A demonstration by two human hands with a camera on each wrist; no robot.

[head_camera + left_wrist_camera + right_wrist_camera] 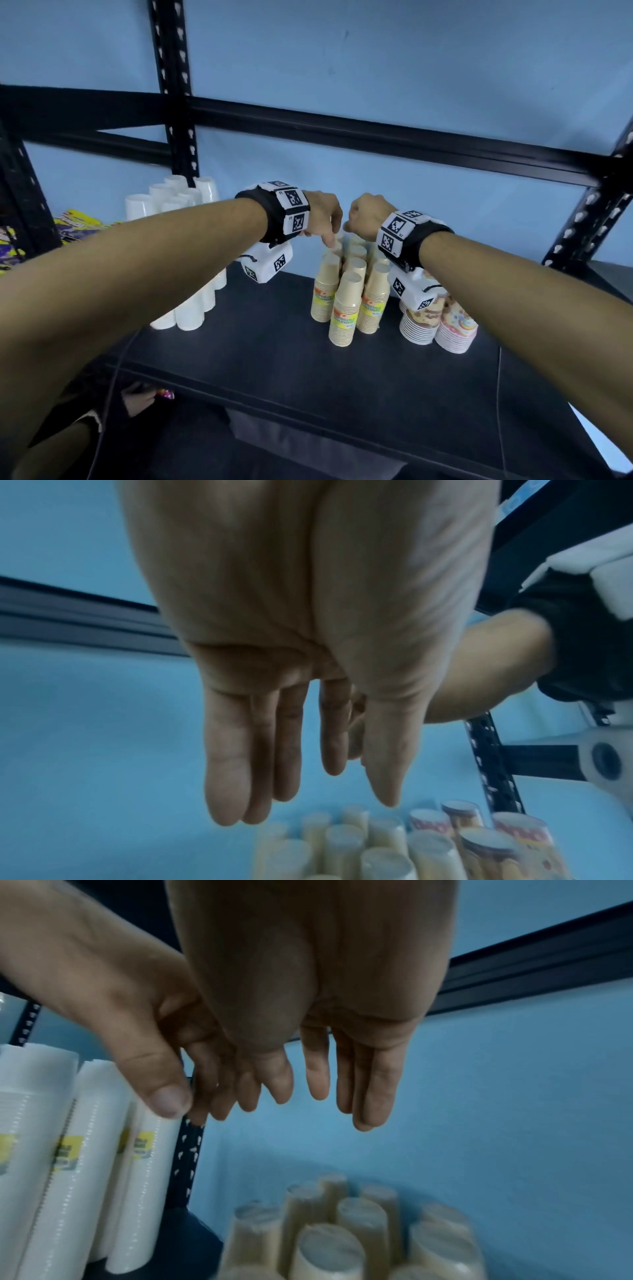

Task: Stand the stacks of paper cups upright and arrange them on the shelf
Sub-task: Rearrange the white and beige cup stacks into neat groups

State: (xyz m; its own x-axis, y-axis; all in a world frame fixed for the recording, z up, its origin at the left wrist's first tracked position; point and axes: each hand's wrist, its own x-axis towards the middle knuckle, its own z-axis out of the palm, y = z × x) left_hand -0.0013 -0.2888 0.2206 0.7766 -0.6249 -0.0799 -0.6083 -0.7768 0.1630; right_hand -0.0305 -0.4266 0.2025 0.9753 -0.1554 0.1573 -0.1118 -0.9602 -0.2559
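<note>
Across the head view, a black metal shelf (274, 329) with three upright clusters on its dark board: tall white cup stacks (191, 301) at left, tan cup stacks (346, 301) in the middle, shorter patterned cup stacks (442, 322) at right, and colourful packets (78, 222) at the far left edge. Above the tan cluster at centre frame, left hand (322, 216) and right hand (368, 214) close together, backs only. From the wrist views alone, each grip wide and holding nothing: left fingers (236, 764) and right fingers (373, 1085) hanging straight over tan tops low in frame.
</note>
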